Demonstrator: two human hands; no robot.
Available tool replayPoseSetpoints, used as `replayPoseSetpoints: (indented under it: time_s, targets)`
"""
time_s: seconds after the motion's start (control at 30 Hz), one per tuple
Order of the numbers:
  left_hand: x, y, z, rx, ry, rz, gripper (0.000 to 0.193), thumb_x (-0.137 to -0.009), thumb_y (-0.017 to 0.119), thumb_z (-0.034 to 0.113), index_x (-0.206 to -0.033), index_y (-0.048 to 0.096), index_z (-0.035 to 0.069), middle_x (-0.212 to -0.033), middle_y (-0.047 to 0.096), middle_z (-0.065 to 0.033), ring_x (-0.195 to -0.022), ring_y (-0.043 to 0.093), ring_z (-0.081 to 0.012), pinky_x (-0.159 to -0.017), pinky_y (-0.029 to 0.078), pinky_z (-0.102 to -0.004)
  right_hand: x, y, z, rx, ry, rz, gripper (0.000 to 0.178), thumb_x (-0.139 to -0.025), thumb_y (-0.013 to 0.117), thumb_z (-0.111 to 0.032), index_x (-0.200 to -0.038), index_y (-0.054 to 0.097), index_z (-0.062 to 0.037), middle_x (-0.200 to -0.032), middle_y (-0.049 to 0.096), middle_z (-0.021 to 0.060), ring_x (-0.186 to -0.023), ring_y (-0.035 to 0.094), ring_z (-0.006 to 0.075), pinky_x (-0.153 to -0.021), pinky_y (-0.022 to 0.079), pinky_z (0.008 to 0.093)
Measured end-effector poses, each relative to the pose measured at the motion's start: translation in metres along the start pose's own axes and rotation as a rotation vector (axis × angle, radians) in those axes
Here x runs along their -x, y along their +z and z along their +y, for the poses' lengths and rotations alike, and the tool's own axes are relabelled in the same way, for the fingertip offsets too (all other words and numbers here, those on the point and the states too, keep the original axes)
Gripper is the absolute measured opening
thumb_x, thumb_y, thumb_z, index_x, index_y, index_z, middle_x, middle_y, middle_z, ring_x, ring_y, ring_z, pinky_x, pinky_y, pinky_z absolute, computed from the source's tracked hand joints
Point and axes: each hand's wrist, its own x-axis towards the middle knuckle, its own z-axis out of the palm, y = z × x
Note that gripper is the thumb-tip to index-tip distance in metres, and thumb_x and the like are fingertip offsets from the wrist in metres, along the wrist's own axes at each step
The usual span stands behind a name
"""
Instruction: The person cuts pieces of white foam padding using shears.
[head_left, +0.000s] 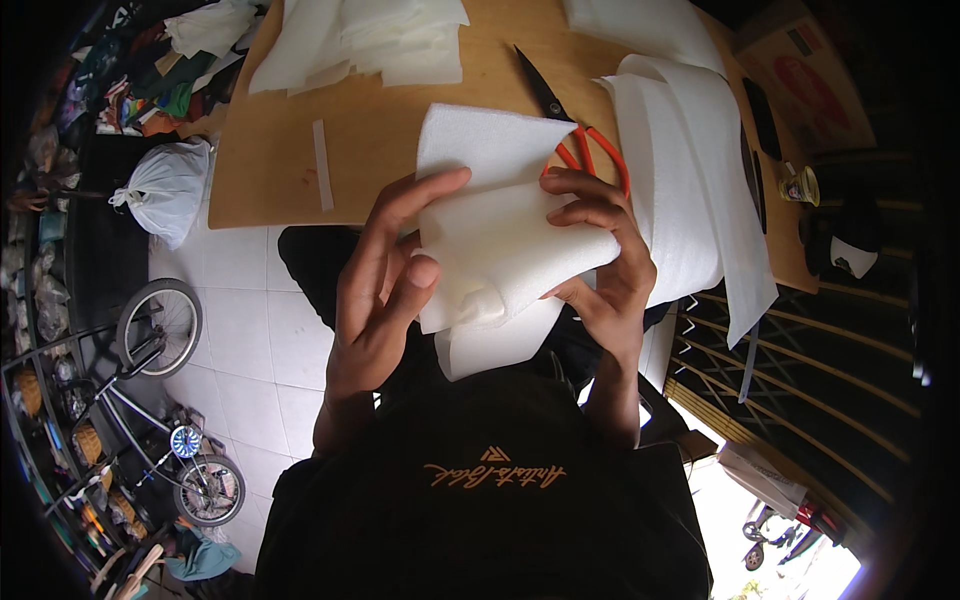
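A folded piece of white foam sheet (515, 225) is held up in front of my body, just off the near edge of the table. My left hand (372, 275) curves around its left side, fingers on the upper part and thumb lower down. On the right side, my right hand (612, 255) pinches it, fingers over the top and thumb at the lower edge. The layers bend over each other, and a crumpled fold shows at the bottom. Beyond the piece lie scissors (543, 90) with dark blades and orange handles, partly covered by the foam.
On the wooden table (260, 150) are a pile of cut foam sheets (370, 40) at far left and a large folded foam length (670, 170) hanging over the right edge. A narrow strip (322, 165) lies left. A white bag (170, 190) and a bicycle (160, 335) stand left.
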Motion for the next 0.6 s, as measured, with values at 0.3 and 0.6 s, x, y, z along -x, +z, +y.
replayPoseSetpoints:
  time_s: [0.3, 0.6]
  targets:
    - [0.001, -0.003, -0.007, 0.052, -0.054, 0.068, 0.04, -0.098, 0.051, 0.018, -0.131, 0.046, -0.003, -0.134, 0.048, -0.0109, -0.114, 0.053, -0.0172, -0.095, 0.043, -0.0303, -0.001, -0.006, -0.005, 0.105, -0.004, -0.104, 0.053, -0.052, 0.085, -0.006, -0.101, 0.065, -0.0004, -0.101, 0.064, 0.0106, -0.097, 0.061, 0.0246, -0.085, 0.047, 0.0349]
    - [-0.011, -0.021, -0.024, -0.079, 0.139, 0.418, 0.055, -0.076, 0.07, -0.01, -0.127, 0.049, -0.007, -0.124, 0.053, -0.0156, -0.114, 0.052, -0.018, -0.096, 0.044, -0.0304, 0.012, -0.027, 0.003, -0.535, -0.303, -0.323, 0.047, -0.071, 0.081, -0.039, -0.095, 0.065, -0.0018, -0.081, 0.061, 0.0147, -0.097, 0.065, 0.0379, -0.095, 0.039, 0.0583]
